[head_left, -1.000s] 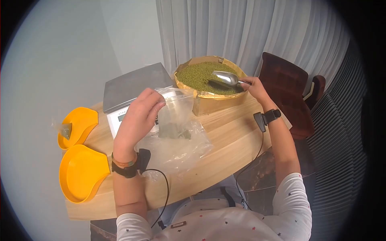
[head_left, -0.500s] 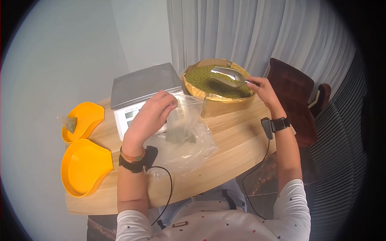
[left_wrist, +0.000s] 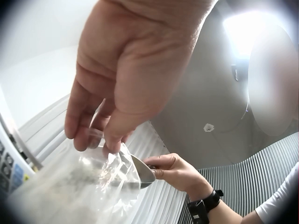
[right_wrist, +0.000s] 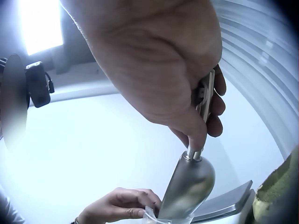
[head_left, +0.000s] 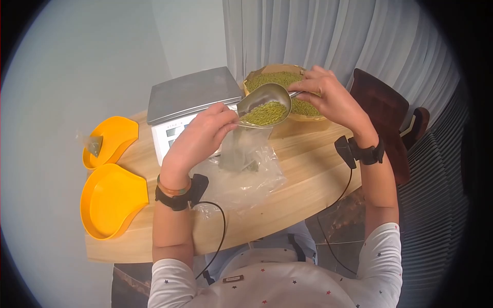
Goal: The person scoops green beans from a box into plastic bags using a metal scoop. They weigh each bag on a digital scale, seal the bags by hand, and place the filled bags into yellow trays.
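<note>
**A:** Where is the scoop, and who has it?

**B:** Take the clear plastic bag [head_left: 241, 156] as the clock's hub: the metal scoop [head_left: 273, 92] hangs at one o'clock, its bowl beside the left hand [head_left: 205, 128]. The right hand [head_left: 331, 95] grips its handle, and the left pinches the film at the bag's mouth between thumb and fingers.

**A:** How should it handle?

**B:** Stiff and smooth, I'd judge, and front-heavy with those mung beans [head_left: 264, 114] in the bowl. They look dry and loose, so a tilt could send them sliding. The handle, leaving the bowl toward two o'clock, seems the right hold.

**A:** And the bag?

**B:** Light, limp and slippery, probably easy to crumple; best held by the rim, as here.

**A:** Is the scoop's lip inside the mouth?

**B:** I can't be sure; the film is see-through and the left fingers crowd that edge.

**A:** What differs from half a second ago?

**B:** In that frame the scoop is over the carton [head_left: 287, 129], the bag's one-o'clock neighbour farther out. Now bowl and right hand are nearer the left hand, with the load plain to see. The left hand's pinch looks the same.
</note>
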The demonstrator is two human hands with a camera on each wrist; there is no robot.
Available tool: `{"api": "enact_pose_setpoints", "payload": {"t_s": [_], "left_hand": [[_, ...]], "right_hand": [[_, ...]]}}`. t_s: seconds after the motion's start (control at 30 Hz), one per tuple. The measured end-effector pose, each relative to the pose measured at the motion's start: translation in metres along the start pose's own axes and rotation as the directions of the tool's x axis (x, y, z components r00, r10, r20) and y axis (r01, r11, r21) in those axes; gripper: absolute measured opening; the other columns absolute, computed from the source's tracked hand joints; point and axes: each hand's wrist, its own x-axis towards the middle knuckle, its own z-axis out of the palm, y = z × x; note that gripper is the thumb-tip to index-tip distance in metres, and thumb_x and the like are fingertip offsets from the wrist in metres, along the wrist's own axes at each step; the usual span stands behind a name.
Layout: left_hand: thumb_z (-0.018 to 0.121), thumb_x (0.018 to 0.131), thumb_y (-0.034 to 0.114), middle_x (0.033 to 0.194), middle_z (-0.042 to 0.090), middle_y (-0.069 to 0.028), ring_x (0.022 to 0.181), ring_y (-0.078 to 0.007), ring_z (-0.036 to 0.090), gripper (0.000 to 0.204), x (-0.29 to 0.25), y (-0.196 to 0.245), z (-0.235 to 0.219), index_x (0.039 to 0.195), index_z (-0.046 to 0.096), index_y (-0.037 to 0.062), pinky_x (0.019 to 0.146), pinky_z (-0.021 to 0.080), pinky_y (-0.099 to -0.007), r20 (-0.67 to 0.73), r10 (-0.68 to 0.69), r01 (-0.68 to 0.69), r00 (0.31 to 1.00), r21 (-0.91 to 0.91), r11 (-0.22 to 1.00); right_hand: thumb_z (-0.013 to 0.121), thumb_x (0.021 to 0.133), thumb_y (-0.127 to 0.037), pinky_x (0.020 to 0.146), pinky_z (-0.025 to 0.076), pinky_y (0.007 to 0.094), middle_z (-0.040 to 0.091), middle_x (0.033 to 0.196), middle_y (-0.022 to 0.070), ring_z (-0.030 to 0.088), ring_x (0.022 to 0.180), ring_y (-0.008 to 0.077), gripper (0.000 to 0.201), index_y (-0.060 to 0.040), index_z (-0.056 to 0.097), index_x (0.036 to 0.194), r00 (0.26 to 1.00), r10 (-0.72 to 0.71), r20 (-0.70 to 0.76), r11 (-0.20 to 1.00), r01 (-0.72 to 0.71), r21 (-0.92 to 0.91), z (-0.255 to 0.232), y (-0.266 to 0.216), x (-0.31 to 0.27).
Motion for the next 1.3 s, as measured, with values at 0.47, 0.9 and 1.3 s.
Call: {"api": "enact_pose_setpoints", "payload": {"t_s": [0.47, 0.9, 1.3], "left_hand": [[0.052, 0.099, 0.017, 0.091, 0.055, -0.0161, 0.085, -0.0384, 0.055, 0.015, -0.002, -0.005, 0.002, 0.104, 0.055, 0.004, 0.073, 0.045, -0.0449, 0.138, -0.047, 0.047, 0.989, -0.002, 0.999], [0.057, 0.096, 0.013, 0.085, 0.056, -0.0152, 0.079, -0.0351, 0.054, 0.013, 0.0, -0.006, 0.005, 0.095, 0.054, -0.0003, 0.072, 0.045, -0.0402, 0.083, -0.02, 0.022, 0.996, -0.021, 1.0], [0.058, 0.095, 0.011, 0.083, 0.056, -0.0142, 0.078, -0.0328, 0.054, 0.012, 0.001, -0.01, 0.007, 0.094, 0.057, -0.0007, 0.071, 0.045, -0.0389, 0.063, -0.012, 0.013, 0.998, -0.011, 1.0]], "right_hand": [[0.067, 0.085, -0.009, 0.085, 0.041, 0.0392, 0.063, 0.084, 0.0067, 0.055, 0.09, 0.0259, 0.021, -0.0092, 0.074, 0.106, 0.977, 0.161, -0.14, 0.969, -0.183, -0.165, 0.009, 0.066, -0.013], [0.069, 0.081, -0.004, 0.086, 0.045, 0.0421, 0.069, 0.098, 0.0126, 0.059, 0.1, 0.0316, 0.026, -0.008, 0.075, 0.106, 0.922, 0.366, -0.128, 0.874, -0.388, -0.293, 0.081, 0.134, -0.05], [0.069, 0.088, -0.003, 0.079, 0.049, 0.0273, 0.072, 0.097, 0.0047, 0.062, 0.086, 0.0106, 0.024, 0.0035, 0.071, 0.112, 0.722, 0.692, -0.012, 0.608, -0.573, 0.549, 0.082, 0.184, -0.085]]}}
